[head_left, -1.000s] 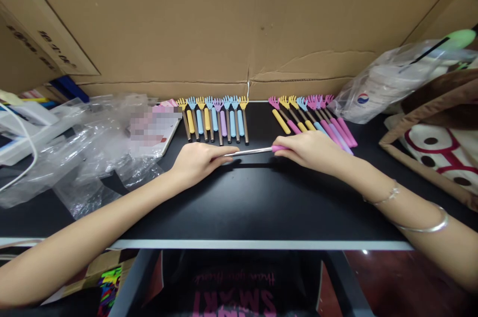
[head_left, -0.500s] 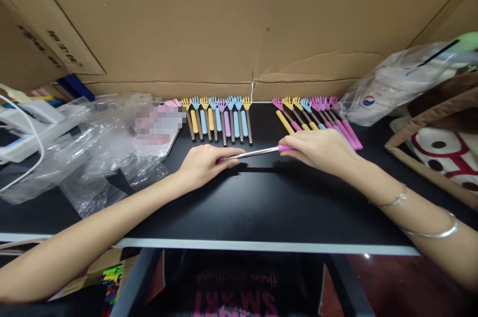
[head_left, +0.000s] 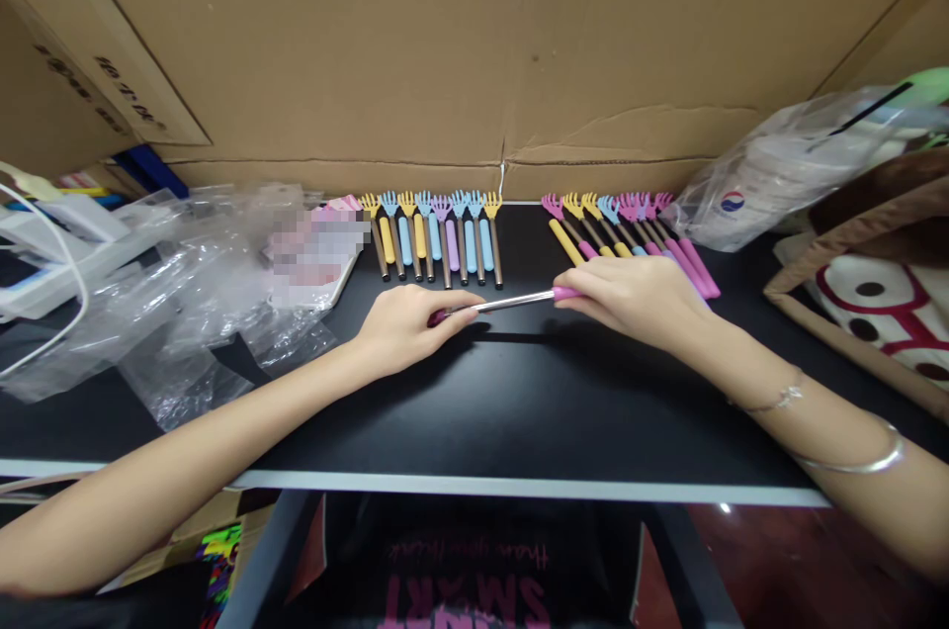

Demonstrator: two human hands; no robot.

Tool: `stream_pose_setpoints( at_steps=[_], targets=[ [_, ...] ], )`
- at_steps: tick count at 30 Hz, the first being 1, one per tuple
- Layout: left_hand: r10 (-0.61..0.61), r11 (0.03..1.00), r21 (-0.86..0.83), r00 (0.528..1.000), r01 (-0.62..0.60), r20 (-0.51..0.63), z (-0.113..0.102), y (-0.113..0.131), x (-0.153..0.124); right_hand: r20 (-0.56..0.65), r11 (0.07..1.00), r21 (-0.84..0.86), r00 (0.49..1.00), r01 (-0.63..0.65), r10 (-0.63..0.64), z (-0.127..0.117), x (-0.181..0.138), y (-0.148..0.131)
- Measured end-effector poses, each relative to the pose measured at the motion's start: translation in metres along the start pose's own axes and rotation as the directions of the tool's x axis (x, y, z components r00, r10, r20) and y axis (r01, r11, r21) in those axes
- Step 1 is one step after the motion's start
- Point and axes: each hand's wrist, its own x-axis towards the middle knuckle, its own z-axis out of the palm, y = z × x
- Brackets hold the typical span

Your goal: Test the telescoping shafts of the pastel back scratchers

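Above the middle of the black table, a back scratcher (head_left: pixel 517 301) with a metal rod and pink ends is held level between both hands. My left hand (head_left: pixel 407 327) is closed around its left end, which the fingers mostly hide. At the other end, my right hand (head_left: pixel 630 298) grips the pink handle. Beyond my left hand, a row of back scratchers (head_left: pixel 449 238) in yellow, blue and purple lies side by side. Behind my right hand lies a second group of back scratchers (head_left: pixel 645 228), slanted, with pink, yellow and blue parts.
Crumpled clear plastic bags (head_left: pixel 193 283) and a phone-like flat item (head_left: pixel 318 263), partly blurred, lie on the left. A bagged drink cup (head_left: pixel 771 176) and a brown-trimmed bag (head_left: pixel 875 293) stand on the right. A cardboard wall (head_left: pixel 445 45) closes off the back of the table (head_left: pixel 474 421).
The left thumb and fingers have closed slightly more around the back scratcher's left end. Otherwise, the hands and the back scratcher hold almost the same position.
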Motion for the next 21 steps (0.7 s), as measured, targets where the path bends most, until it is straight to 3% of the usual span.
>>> stream_pose_setpoints(
  at_steps=[7, 12, 16, 19, 21],
  targets=[
    [0.084, 0.986, 0.156, 0.978, -0.054, -0.19, 0.0006, -0.0026, -0.0003, 0.057, 0.991, 0.091, 0.994, -0.095, 0.09, 0.003, -0.0006, -0.0032],
    [0.135, 0.97, 0.23, 0.963, -0.079, -0.235, 0.0023, -0.0037, -0.001, 0.162, 0.97, 0.193, 0.98, -0.15, 0.119, 0.0064, -0.001, -0.0023],
    [0.254, 0.933, 0.325, 0.923, -0.155, -0.289, 0.0021, -0.0064, -0.0009, 0.274, 0.938, 0.265, 0.95, -0.225, 0.15, 0.0056, 0.0003, -0.0026],
    [0.36, 0.882, 0.417, 0.884, -0.219, -0.297, -0.0007, -0.0078, -0.001, 0.411, 0.849, 0.423, 0.902, -0.316, 0.131, 0.0016, 0.0029, -0.0025],
    [0.412, 0.844, 0.475, 0.867, -0.248, -0.281, -0.0038, -0.0074, -0.0015, 0.492, 0.728, 0.579, 0.869, -0.368, 0.049, -0.0015, 0.0048, -0.0017]
  ],
)
